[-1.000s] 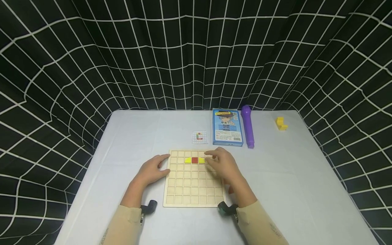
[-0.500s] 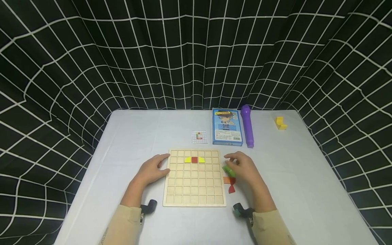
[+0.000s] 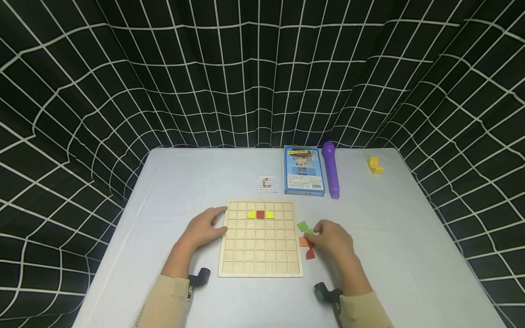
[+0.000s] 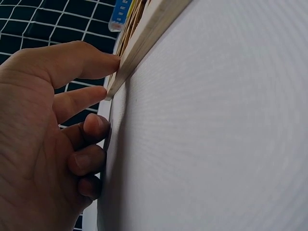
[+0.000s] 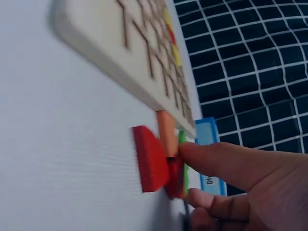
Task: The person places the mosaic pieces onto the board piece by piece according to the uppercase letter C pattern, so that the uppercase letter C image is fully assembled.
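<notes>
My left hand (image 3: 203,226) touches the left edge of a wooden grid board (image 3: 262,248) with thumb and fingertip; its other fingers curl loosely in the left wrist view. On the board's second row sit a red square tile (image 3: 260,214) and two yellow tiles, one (image 3: 251,214) left of it and one (image 3: 270,214) right. Off the board's right side, my right hand (image 3: 335,240) pinches a green tile (image 5: 186,180) between thumb and finger. Another green tile (image 3: 302,226) lies just behind. An orange square (image 3: 303,242) and red pieces, one rounded (image 5: 150,159), lie in front.
Behind the board lie a small pattern card (image 3: 267,184), a blue box (image 3: 304,171) and a purple microphone-shaped stick (image 3: 331,169). A yellow block (image 3: 375,166) stands at the far right. Black gridded cloth (image 3: 262,73) hangs behind the white table.
My right hand has withdrawn from the board to its right side, then come nearer to the loose tiles and taken hold of a green one. My left hand has stayed at the board's edge.
</notes>
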Available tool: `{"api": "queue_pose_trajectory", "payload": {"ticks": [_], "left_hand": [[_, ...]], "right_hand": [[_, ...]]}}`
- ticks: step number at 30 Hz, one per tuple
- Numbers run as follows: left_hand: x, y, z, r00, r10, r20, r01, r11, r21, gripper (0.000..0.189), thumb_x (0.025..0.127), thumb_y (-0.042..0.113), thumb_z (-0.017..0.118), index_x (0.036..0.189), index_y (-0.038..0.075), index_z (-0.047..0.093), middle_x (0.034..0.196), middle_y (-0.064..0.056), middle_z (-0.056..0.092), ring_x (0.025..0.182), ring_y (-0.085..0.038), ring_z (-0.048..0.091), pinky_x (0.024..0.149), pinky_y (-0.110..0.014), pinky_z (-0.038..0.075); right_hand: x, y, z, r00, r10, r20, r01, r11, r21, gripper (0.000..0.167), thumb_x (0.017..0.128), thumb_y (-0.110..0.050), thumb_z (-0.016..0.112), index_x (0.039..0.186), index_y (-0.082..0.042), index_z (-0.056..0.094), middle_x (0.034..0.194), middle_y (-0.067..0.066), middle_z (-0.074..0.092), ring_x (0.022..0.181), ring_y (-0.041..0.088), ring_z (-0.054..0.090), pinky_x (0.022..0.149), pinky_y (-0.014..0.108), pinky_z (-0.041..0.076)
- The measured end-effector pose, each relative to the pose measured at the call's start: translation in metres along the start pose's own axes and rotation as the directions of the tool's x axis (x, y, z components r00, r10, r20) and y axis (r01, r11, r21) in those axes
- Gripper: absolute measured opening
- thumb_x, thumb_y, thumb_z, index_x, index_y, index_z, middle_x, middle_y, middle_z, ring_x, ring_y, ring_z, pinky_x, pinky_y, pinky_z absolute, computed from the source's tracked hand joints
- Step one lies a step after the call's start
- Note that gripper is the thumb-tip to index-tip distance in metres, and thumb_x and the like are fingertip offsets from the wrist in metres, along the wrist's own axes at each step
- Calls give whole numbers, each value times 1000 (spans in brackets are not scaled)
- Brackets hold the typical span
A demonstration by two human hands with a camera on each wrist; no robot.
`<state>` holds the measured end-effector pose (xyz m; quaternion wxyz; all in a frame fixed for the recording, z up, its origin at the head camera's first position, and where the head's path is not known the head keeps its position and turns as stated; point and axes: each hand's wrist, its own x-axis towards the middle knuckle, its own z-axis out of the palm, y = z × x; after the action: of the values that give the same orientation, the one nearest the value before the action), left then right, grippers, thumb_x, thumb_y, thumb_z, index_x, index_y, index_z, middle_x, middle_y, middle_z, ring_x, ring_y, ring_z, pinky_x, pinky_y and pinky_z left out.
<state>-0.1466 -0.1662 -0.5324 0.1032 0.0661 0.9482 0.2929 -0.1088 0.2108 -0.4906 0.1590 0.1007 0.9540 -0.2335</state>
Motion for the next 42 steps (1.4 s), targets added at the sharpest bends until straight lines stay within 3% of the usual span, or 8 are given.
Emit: {"api": "queue_pose_trajectory", "payload": {"ticks": [13, 22, 25, 32, 42], "left_hand": [[-1, 0, 1, 1000, -4, -10, 4, 1000, -6, 71, 86, 35, 78, 151, 18, 53, 89, 3, 55, 84, -18, 51, 76, -39, 44], [-2, 1, 1, 1000, -5, -18, 5, 1000, -8, 72, 86, 35, 79, 151, 18, 53, 89, 4, 55, 84, -17, 51, 78, -40, 44], [-2, 1, 1, 1000, -2, -16, 2, 1000, -10, 71, 86, 35, 79, 151, 18, 53, 88, 3, 54, 83, -17, 50, 77, -39, 43], [-1, 0, 1, 1000, 11, -14, -11, 1000, -3, 71, 86, 34, 78, 151, 18, 53, 86, 3, 53, 81, -17, 49, 74, -38, 41], [-1, 1, 0, 1000, 6, -9, -6, 1000, -3, 71, 87, 35, 78, 151, 18, 53, 88, 3, 54, 83, -17, 50, 76, -39, 42]], "right_hand": [[-6, -3, 18, 987, 46, -156, -49, 999, -11, 26, 84, -29, 71, 87, -4, 65, 75, 8, 60, 72, 26, 57, 60, 38, 44], [-6, -2, 15, 975, 3, -224, -12, 999, -43, 13, 81, -16, 72, 78, -4, 68, 75, 7, 61, 69, 26, 56, 58, 40, 46], [-6, 0, 13, 972, -17, -236, 5, 999, -51, 13, 83, -14, 74, 85, -2, 72, 78, 8, 63, 72, 26, 57, 63, 43, 49], [-1, 2, 14, 968, -10, -249, 0, 999, -42, 31, 85, -15, 78, 110, 3, 72, 90, 12, 67, 79, 28, 60, 74, 48, 53], [0, 5, 12, 971, -39, -236, 30, 999, -39, 35, 85, -17, 76, 115, 2, 74, 100, 16, 69, 87, 31, 61, 82, 52, 52]]}}
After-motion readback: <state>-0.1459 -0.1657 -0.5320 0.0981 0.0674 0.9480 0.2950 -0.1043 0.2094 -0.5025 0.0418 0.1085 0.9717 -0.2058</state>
